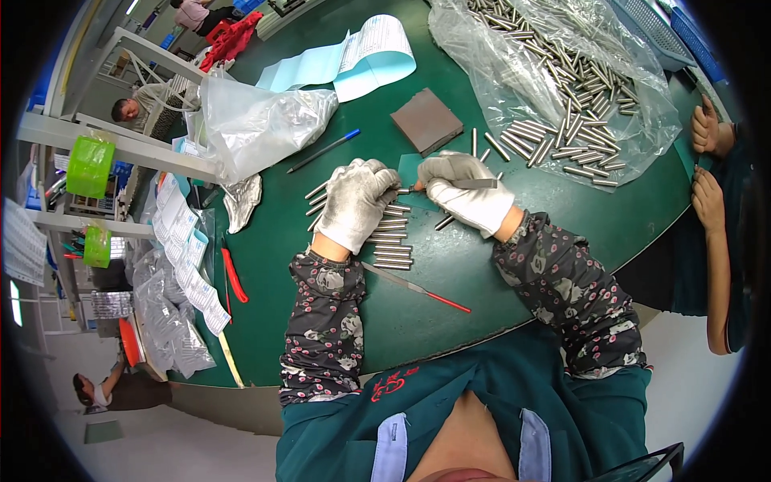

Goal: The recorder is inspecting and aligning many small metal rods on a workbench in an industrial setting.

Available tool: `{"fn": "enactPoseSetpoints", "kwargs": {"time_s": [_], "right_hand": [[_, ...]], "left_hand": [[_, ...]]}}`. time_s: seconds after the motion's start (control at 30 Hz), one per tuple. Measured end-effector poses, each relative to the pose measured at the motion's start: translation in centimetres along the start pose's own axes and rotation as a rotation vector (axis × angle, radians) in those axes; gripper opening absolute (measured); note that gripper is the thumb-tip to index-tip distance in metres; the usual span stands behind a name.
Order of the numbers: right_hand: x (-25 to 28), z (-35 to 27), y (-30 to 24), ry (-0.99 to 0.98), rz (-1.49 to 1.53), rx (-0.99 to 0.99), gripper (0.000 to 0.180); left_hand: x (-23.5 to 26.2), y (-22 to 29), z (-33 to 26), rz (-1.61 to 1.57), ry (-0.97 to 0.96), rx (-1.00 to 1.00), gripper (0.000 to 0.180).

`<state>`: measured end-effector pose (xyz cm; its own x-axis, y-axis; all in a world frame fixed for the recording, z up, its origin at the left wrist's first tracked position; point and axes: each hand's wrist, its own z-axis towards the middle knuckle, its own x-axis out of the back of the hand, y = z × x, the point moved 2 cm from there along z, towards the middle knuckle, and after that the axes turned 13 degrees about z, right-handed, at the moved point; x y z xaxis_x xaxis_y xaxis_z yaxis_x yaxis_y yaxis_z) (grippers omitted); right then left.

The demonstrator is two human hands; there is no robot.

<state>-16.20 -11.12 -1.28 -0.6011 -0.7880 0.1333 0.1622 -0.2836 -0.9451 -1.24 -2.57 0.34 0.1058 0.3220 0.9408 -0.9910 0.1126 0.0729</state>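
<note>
Both my hands wear white work gloves and meet over the middle of the green table. My left hand [353, 205] is closed, its fingers pinching a short steel pin [403, 191] whose end points to the right. In my right hand [472, 193] lies a flat grey metal tool [475, 184], with the fingers closed around it. Its bare fingertips are close to the pin's end; whether they touch it I cannot tell. A row of steel pins [391, 247] lies under and beside my left hand, with more at its left. Several loose pins lie by my right hand.
Beyond my hands are a brown square block [426, 120], a blue pen [324, 150] and a plastic bag [514, 88] spilling many pins. A red-handled file [426, 292] lies near the front edge. Red-handled pliers [234, 275] lie left. Another person's hands [707, 197] are at the right edge.
</note>
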Motion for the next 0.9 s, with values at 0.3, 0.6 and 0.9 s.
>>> {"fn": "enactPoseSetpoints", "kwargs": {"time_s": [0.3, 0.6, 0.9], "right_hand": [[-0.1, 0.6, -0.4, -0.244, -0.162, 0.031, 0.010], [0.2, -0.6, 0.3, -0.036, -0.090, 0.079, 0.011], [0.3, -0.7, 1.2, 0.068, 0.308, -0.064, 0.012]], "left_hand": [[-0.1, 0.2, 0.0, 0.003, -0.045, 0.007, 0.015], [0.3, 0.4, -0.3, 0.006, -0.014, 0.031, 0.019], [-0.1, 0.2, 0.1, 0.009, -0.001, 0.015, 0.018]]}}
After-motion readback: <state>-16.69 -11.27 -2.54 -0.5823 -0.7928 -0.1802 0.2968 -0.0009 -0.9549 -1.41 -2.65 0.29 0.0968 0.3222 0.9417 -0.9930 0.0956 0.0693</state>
